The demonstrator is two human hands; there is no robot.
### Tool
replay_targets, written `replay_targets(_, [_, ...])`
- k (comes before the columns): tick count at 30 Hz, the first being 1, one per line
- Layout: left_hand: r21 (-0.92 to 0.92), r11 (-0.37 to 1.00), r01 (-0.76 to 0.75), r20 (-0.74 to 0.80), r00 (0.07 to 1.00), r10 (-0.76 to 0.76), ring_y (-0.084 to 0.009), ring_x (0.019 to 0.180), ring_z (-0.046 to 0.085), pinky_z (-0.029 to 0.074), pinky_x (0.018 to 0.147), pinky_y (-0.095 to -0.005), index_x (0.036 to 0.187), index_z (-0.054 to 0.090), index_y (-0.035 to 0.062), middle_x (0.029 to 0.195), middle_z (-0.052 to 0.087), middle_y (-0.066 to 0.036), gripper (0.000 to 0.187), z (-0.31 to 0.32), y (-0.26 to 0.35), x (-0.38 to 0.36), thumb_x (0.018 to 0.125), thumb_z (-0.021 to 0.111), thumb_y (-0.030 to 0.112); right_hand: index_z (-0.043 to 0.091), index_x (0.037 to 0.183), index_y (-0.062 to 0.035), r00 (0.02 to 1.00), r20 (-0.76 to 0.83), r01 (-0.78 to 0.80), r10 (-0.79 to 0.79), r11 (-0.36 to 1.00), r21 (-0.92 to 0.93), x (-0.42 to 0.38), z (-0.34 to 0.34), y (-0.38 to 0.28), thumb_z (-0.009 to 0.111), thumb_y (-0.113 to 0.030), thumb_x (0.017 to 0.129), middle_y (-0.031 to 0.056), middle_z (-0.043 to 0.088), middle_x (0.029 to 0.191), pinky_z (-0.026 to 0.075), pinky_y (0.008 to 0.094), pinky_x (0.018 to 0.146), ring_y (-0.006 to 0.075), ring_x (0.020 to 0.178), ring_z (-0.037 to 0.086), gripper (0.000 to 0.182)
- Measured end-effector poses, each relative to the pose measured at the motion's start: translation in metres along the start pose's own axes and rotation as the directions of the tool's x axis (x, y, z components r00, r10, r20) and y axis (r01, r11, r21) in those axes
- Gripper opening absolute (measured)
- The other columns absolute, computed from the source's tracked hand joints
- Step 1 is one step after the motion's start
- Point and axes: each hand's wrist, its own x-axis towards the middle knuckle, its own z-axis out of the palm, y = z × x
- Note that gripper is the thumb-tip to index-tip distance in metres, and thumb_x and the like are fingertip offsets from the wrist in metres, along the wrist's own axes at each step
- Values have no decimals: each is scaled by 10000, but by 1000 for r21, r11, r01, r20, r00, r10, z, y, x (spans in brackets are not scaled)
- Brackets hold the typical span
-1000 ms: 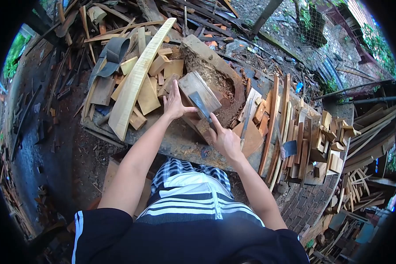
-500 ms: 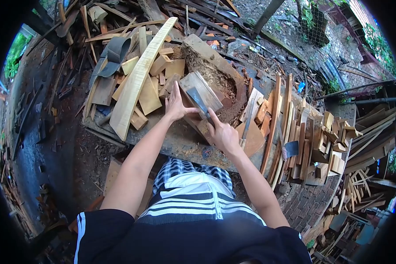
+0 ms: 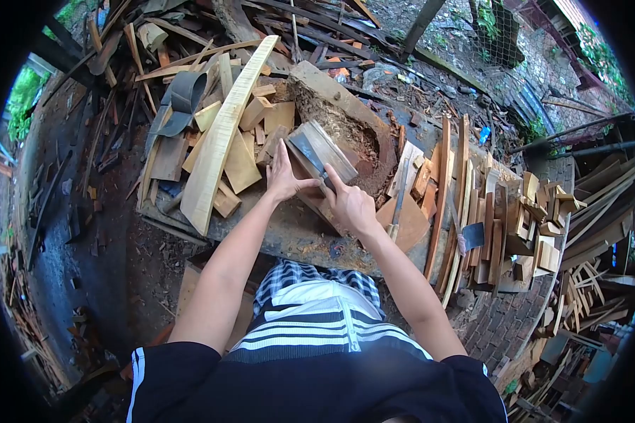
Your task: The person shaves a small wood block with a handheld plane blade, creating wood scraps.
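Observation:
My right hand is closed round the handle of a flat metal blade tool, which lies across the face of a wooden block. Against the block's near left side rests my left hand, its fingers stretched out and its thumb pointing toward the tool's handle. The block leans on a wooden piece on the workbench. Behind it stands a rough hollowed wooden block with sawdust in the hollow.
A long pale curved board lies over wood offcuts at the left, beside a curled dark sheet. To the right are a thin-bladed tool, long strips, a second flat blade and stacked small wood pieces.
The blade tool and my right hand have shifted a little up and left across the block. My left hand stays against the block, fingers still stretched.

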Motion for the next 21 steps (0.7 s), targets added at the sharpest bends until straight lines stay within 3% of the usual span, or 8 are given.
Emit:
replay_targets(5, [-1,1000,-16,-2,1000,16,-286,1504,66,126,1170,-584,1531,-105,30,1624,45,-168,1580,1,-4,-1,455,840,699,345,1483,-291,998,66,11,-10,1000,-17,-19,-1,12,507,-383,965,252,668,756,536,516,622,428,698,668,550])
replay_targets(10, [-9,998,-62,-25,998,62,-297,1501,77,126,1169,-582,1530,-105,30,1616,64,-184,1564,5,-6,1,475,829,709,347,1485,-288,1000,-23,20,-21,999,-48,7,3,-3,515,-390,959,243,667,731,541,509,618,416,697,674,561])
replay_targets(13, [-18,996,-88,-40,995,87,-307,1498,86,134,1170,-572,1529,-104,26,1615,66,-188,1568,2,-5,2,472,824,719,360,1477,-286,1000,16,-6,7,1000,-23,-7,-6,-1,515,-388,961,240,665,723,539,506,610,412,692,674,548])
replay_targets(17, [30,999,-15,15,1000,14,-306,1499,85,142,1174,-557,1528,-101,19,1615,65,-191,1584,2,-4,0,454,818,735,374,1469,-288,1000,23,19,-18,999,-36,-19,2,11,512,-391,964,239,660,715,538,502,600,412,687,672,533])
replay_targets(21, [16,996,-92,-23,995,93,-307,1500,74,137,1170,-570,1532,-100,32,1616,59,-187,1577,6,-12,4,459,808,745,386,1461,-286,996,-81,32,-36,998,-47,4,9,0,510,-398,963,234,664,712,539,497,583,409,668,671,526])
